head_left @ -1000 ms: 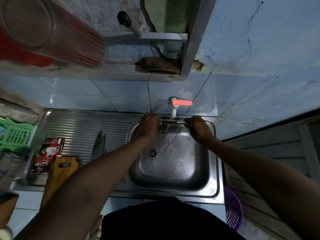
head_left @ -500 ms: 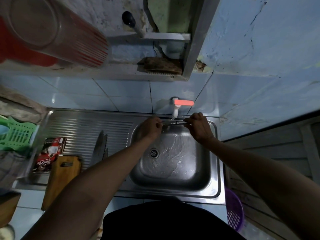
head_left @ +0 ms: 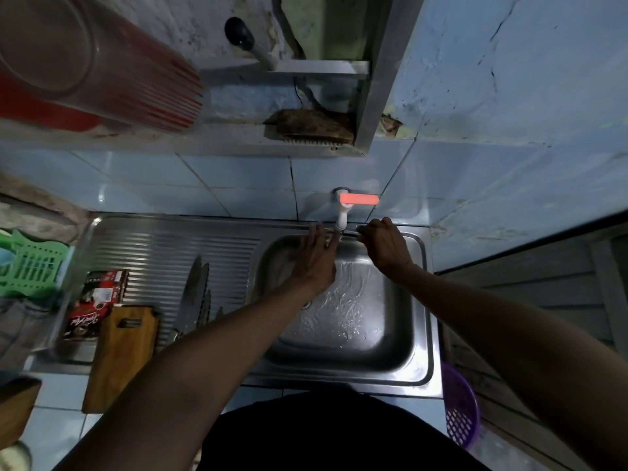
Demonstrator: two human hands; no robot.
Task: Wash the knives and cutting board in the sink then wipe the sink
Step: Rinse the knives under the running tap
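Over the back of the steel sink basin (head_left: 343,338), under the white tap (head_left: 341,219), I hold a thin knife (head_left: 351,234) level. My right hand (head_left: 384,249) grips its handle end. My left hand (head_left: 314,263) lies with straight fingers against the blade side, just left of the tap; most of the blade is hidden by the hands. Water ripples across the basin floor. On the ribbed drainboard (head_left: 153,249) to the left lie several more knives (head_left: 195,294), blades pointing to the wall. The wooden cutting board (head_left: 119,355) rests at the drainboard's front edge.
A red packet (head_left: 98,300) and a green plastic basket (head_left: 30,270) sit left of the knives. A purple basket (head_left: 460,406) stands below the sink's right corner. On the ledge above are a scrubbing brush (head_left: 312,127) and a red-ribbed jug (head_left: 102,62).
My left hand has uncurled from round the blade; its fingers now lie straight along it. The right hand keeps its grip in the same place.
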